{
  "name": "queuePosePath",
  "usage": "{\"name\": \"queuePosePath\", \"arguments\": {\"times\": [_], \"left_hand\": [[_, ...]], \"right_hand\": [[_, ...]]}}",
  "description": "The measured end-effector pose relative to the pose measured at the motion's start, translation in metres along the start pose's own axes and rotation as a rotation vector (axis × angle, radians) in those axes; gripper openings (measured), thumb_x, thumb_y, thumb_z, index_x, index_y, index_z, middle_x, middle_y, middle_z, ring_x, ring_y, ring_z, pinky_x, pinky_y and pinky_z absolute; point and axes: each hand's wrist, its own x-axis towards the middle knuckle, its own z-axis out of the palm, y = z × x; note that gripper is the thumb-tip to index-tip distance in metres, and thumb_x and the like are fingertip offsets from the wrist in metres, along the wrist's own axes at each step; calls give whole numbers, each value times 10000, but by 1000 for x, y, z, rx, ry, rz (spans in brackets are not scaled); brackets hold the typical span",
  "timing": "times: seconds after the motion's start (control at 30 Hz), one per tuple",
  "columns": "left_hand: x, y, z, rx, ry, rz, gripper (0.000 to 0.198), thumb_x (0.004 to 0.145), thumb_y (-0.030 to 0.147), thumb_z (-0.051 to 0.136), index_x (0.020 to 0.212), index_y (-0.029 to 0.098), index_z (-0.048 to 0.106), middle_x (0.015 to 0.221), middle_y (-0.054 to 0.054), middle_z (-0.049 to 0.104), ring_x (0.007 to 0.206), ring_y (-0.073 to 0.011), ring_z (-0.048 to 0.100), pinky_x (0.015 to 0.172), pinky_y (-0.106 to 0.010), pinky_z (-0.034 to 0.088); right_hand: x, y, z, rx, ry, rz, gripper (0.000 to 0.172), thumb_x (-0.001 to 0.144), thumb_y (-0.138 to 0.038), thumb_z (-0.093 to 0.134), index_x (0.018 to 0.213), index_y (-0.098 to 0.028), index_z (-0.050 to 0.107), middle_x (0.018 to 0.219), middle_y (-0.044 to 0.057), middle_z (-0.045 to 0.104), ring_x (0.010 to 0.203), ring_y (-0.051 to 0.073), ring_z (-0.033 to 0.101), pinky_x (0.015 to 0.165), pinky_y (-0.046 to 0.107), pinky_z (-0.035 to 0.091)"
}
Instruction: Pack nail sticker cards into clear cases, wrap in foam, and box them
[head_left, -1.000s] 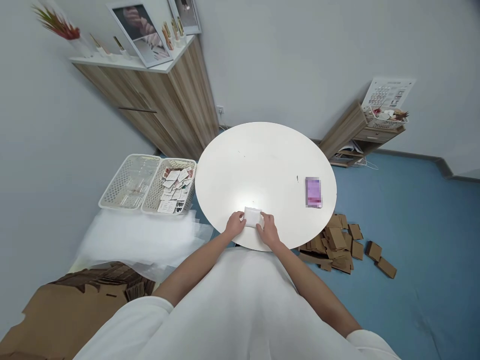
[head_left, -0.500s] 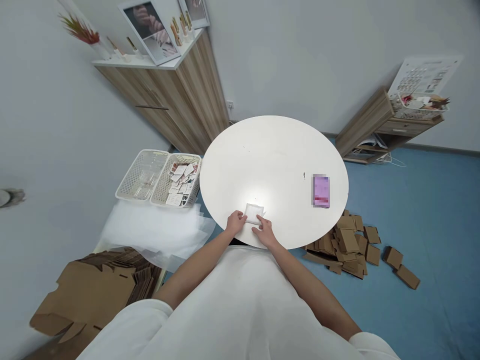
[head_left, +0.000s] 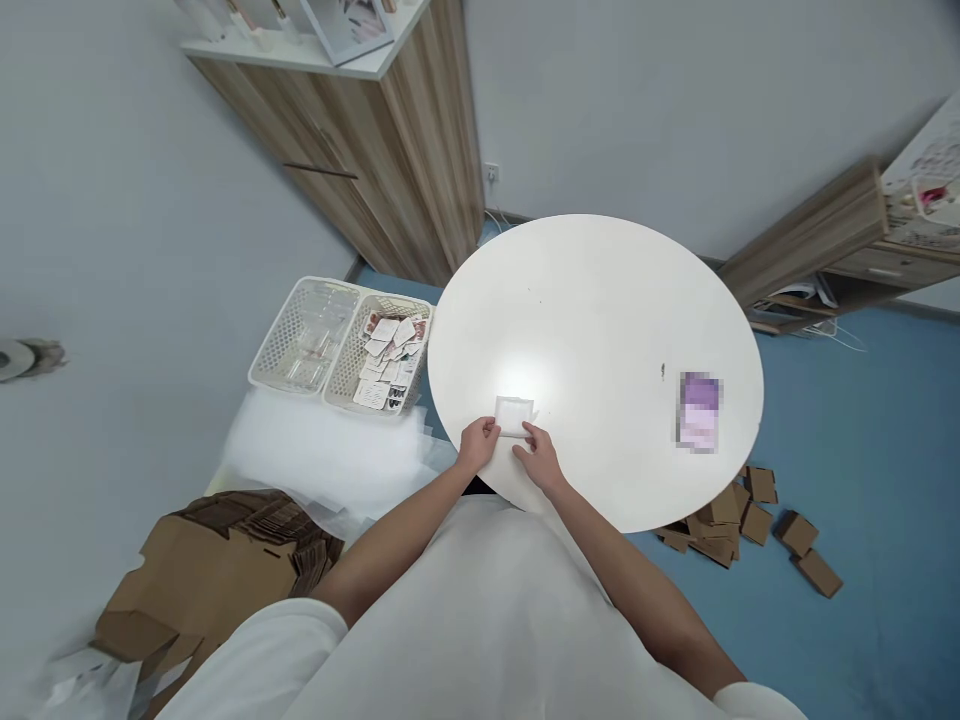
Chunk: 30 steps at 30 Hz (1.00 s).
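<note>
A small, flat, square packet in whitish translucent wrapping (head_left: 514,416) lies on the white oval table (head_left: 600,300), near its front edge. My left hand (head_left: 478,444) is closed, with thumb and forefinger pinching the packet's lower left corner. At the lower right corner, my right hand (head_left: 540,458) touches the packet with its fingertips. The right thumb is held apart, just below the packet's near edge. A small flap of the wrapping sticks out on the right side. What the wrapping contains cannot be made out.
Left of the table are a white basket of cards (head_left: 390,365), a basket of clear plastic pieces (head_left: 304,340), white translucent sheets (head_left: 322,445) and flattened cardboard boxes (head_left: 202,580). A blurred purple item (head_left: 699,412) lies on the table's right. Small brown boxes (head_left: 724,520) cover floor beyond.
The whole view has shifted, so the table and cabinets appear displaced. Both hands stay at the packet's lower corners; my right fingertips have moved slightly outward toward its right edge.
</note>
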Motion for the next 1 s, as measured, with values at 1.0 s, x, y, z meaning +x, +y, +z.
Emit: {"name": "queuePosePath", "arguments": {"times": [1.0], "left_hand": [[86, -27, -79, -168, 105, 180, 740, 757, 215, 501, 1362, 241, 74, 1443, -80, 61, 1286, -241, 222, 1034, -411, 255]], "right_hand": [[103, -92, 78, 69, -123, -106, 641, 707, -272, 543, 1293, -298, 287, 1417, 39, 106, 1188, 201, 388, 1006, 371, 320]]}}
